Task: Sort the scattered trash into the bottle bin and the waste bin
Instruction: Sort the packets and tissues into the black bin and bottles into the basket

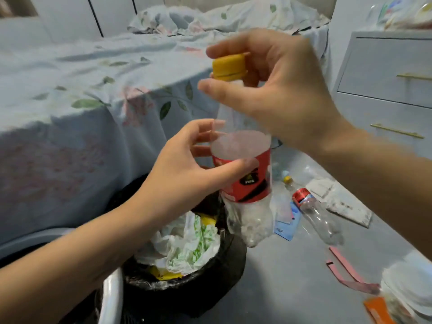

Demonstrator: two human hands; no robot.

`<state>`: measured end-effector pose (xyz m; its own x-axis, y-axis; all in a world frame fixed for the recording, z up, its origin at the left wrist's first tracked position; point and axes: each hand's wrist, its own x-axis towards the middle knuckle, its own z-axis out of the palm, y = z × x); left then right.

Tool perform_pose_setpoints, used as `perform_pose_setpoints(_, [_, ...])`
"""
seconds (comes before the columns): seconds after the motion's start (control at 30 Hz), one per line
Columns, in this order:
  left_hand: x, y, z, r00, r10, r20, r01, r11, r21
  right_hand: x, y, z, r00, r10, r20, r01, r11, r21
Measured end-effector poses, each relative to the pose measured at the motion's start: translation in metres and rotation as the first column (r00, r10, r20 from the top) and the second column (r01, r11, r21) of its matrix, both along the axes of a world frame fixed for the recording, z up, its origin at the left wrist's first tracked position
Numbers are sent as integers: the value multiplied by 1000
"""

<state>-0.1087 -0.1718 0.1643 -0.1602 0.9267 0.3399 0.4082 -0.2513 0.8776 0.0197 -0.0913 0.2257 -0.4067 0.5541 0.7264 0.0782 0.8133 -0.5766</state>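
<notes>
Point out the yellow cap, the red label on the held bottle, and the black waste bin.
yellow cap (230, 67), head view, its side.
red label (254, 183), head view, its front.
black waste bin (217, 274), head view, its outer wall.

Floral-sheeted bed (93, 73), grey floor (280, 288) — white drawers (383, 73)

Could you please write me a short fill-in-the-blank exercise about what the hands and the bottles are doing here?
1. The right hand pinches the bottle's ____ cap.
2. The left hand grips the held bottle at its ____ label.
3. A second clear bottle lies on the ____.
4. The black bin below holds crumpled ____ plastic.

Missing words: yellow; red; floor; white
</notes>
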Motion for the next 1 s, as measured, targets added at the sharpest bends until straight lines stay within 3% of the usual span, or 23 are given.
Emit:
perform_pose_setpoints(0.2, [-46, -36, 21, 989, 117, 88, -118, 993, 7, -53, -10, 21, 960, 246, -131, -275, 910, -309])
perform_pose_setpoints(0.43, [-101, -90, 22, 953, 272, 131, -262, 961, -93, -121, -32, -13, 916, 387, -109, -387, 778, -495])
perform_pose_setpoints(0.5, [-122, -107, 22, 924, 329, 194, -308, 943, -130, -124, -34, -41, 926, 373, 65, -314, 854, -415])
perform_pose_setpoints(0.57, [-138, -123, 20, 911, 358, 203, -327, 930, -170, -114, -39, -70, 858, 377, 349, -278, 912, -302])
perform_pose_setpoints(0.67, [-154, -143, 16, 881, 435, 185, -404, 896, -183, -86, -53, -112, 553, 374, 744, -325, 920, -221])
perform_pose_setpoints(0.73, [-161, -156, 16, 869, 470, 154, -456, 882, -119, -70, -64, -137, 394, 333, 857, -353, 915, -193])
perform_pose_setpoints(0.8, [-165, -169, 17, 861, 504, 66, -501, 863, -66, -58, -73, -155, 321, 301, 898, -378, 910, -170])
perform_pose_setpoints(0.87, [-170, -180, 14, 849, 526, -55, -528, 846, -70, -48, -78, -167, 349, 255, 902, -404, 909, -100])
perform_pose_setpoints(1.0, [-181, -193, -9, 828, 497, -262, -548, 816, -183, -40, -77, -178, 533, 223, 816, -405, 914, 15])
